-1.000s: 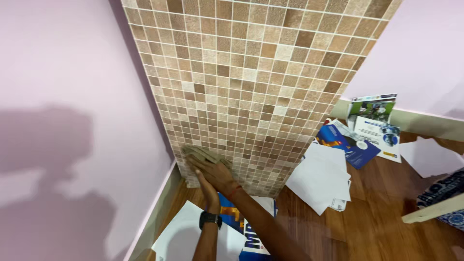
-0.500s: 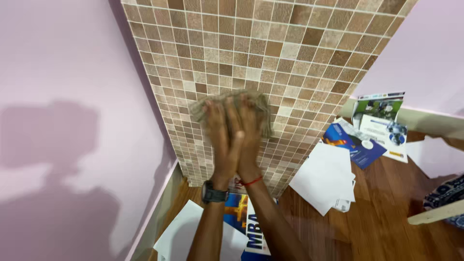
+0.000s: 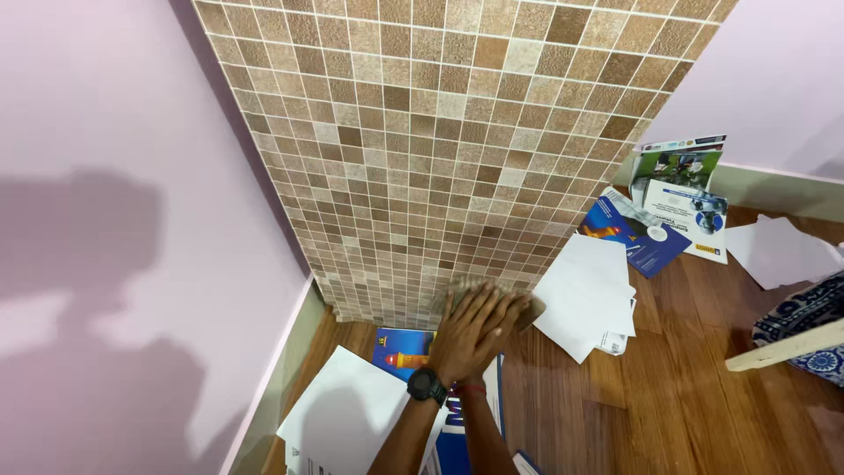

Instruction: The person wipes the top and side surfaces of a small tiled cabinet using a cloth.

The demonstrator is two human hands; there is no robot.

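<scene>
your left hand lies over your right hand, both pressing flat a soft, limp cloth against the tiled sheet; it looks light, best bunched by its middle.

The left hand lies over the right hand, so most of the right one is hidden, and both are motion-blurred. Under them sits a blurred brownish thing, perhaps a cloth, mostly covered by the fingers against the tiled panel, whose top runs out of frame. Both forearms leave the bottom edge. The blue booklet is half hidden by the left wrist and a white sheet, itself cut off below. At the right edge, a patterned blue fabric and a pale wooden bar are cropped.
</scene>
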